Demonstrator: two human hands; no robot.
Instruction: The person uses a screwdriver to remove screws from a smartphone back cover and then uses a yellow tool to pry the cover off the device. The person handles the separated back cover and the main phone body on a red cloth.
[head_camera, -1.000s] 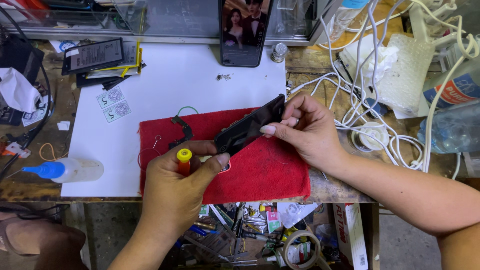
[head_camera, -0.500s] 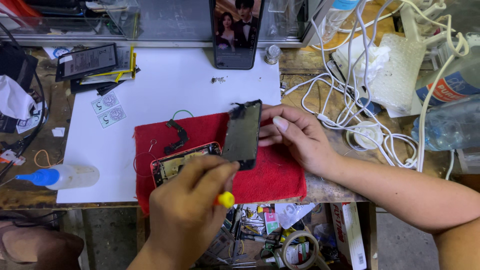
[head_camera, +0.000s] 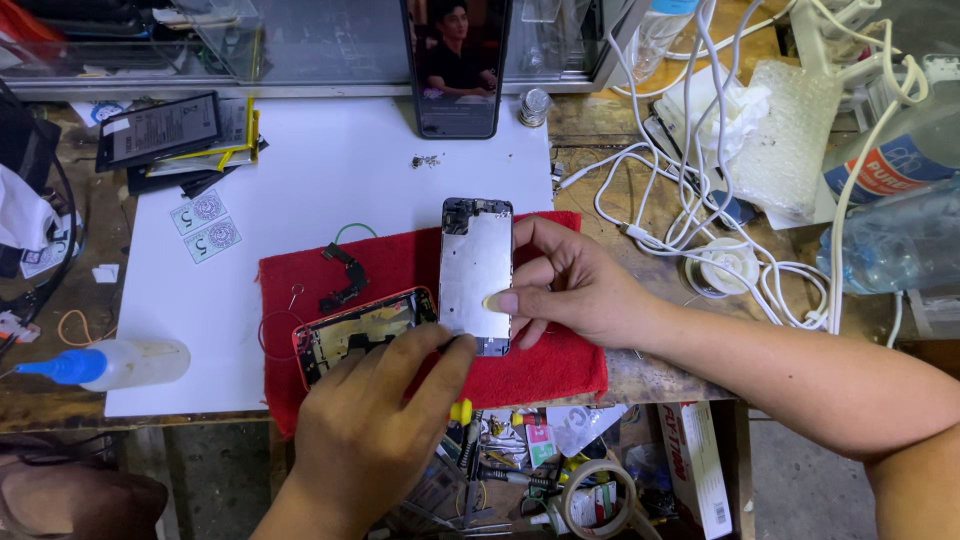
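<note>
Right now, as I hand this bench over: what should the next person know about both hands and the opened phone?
Right hand: holds the screen panel by its edge, metal back facing up, over the red cloth.
Left hand: fingertips at the panel's lower end, gripping a yellow-handled screwdriver.
Phone body: red-edged, lying open on the cloth, insides exposed.
Done: panel lifted off the body; a small black part lies loose on the cloth.
Left: cannot tell whether a cable joins panel and body; body not closed.

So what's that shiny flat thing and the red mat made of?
The flat panel in the right hand looks like bare metal: silvery, with a dull sheen. The red mat seems soft cloth, probably felt: fuzzy, matte, slightly rumpled at its edges.
</note>
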